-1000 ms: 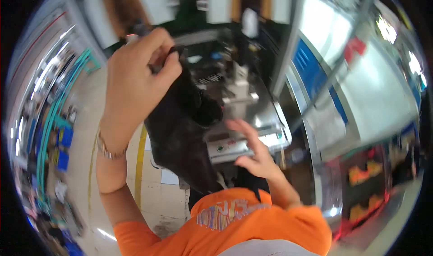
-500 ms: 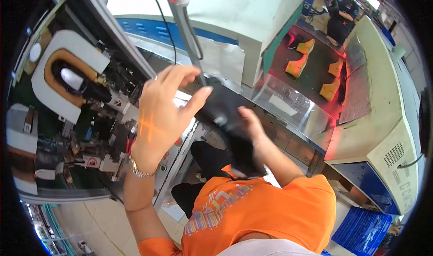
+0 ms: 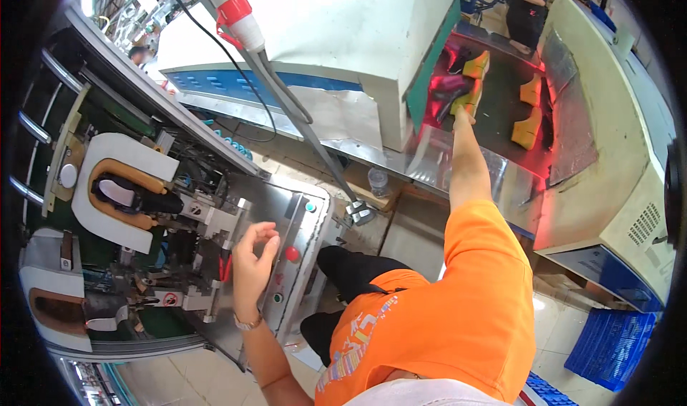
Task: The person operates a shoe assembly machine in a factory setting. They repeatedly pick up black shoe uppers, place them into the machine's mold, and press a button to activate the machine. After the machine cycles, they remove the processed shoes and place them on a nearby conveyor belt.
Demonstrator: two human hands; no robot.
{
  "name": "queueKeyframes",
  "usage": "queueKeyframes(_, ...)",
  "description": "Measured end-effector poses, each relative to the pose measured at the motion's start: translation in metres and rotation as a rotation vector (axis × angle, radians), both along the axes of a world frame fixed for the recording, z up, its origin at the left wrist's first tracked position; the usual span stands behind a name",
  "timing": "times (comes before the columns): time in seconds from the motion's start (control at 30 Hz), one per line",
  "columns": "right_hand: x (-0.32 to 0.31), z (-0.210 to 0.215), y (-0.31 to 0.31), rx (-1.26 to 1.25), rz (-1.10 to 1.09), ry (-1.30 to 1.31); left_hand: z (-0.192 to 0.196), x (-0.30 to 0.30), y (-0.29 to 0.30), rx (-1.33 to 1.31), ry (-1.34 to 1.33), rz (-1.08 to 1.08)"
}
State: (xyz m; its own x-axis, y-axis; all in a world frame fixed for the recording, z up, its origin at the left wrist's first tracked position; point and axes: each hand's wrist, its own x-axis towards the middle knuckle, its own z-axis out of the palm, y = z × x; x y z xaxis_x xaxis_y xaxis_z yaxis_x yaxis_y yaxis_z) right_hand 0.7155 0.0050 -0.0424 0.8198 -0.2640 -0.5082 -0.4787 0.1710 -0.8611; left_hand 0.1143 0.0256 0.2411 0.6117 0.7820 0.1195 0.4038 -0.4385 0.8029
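My right hand reaches far forward over the belt, its fingers closed at the near end of a yellow shoe last; the fingertips are partly hidden. Beside the last, to the left, lies a dark shoe upper that looks purple in the red light. My left hand is above the front of the machine on the left, fingers loosely curved, thumb apart, holding nothing. In that machine a dark shoe sits within a tan padded U-shaped clamp.
More yellow lasts rest on the dark belt under red light. A red button sits on the panel near my left hand. A metal pole slants between the machines. Blue crates stand at lower right; a person is beyond the belt.
My right hand has moved from the black shoe near my body out to the belt at upper right. The left hand has dropped lower, away from that shoe. The view has shifted.
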Motion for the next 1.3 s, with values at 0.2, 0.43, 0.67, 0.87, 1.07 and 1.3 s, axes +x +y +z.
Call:
queueKeyframes(0.2, -0.095, -0.083, 0.036, -0.433, 0.381, -0.303, -0.09, -0.089, -0.016, -0.213, -0.089, 0.269)
queueKeyframes(0.43, -0.253, -0.051, -0.007, -0.372, 0.576, -1.016, -0.162, -0.113, -0.038, 0.249, 0.233, 0.398)
queueKeyframes(0.67, -0.405, 0.051, 0.066, 0.16, 1.152, -0.99, -0.22, -0.076, -0.022, 0.537, 0.288, 0.717)
queueKeyframes(0.87, -0.462, 0.031, 0.103, -0.357, 1.223, -1.182, -0.231, -0.08, -0.025, 0.518, 0.251, 0.745)
queueKeyframes(1.07, -0.468, 0.032, 0.094, -0.277, 1.114, -1.239, -0.227, -0.084, -0.031, 0.528, 0.263, 0.751)
queueKeyframes(1.3, -0.469, 0.037, 0.091, -0.313, 1.139, -1.281, -0.228, -0.083, -0.03, 0.51, 0.26, 0.762)
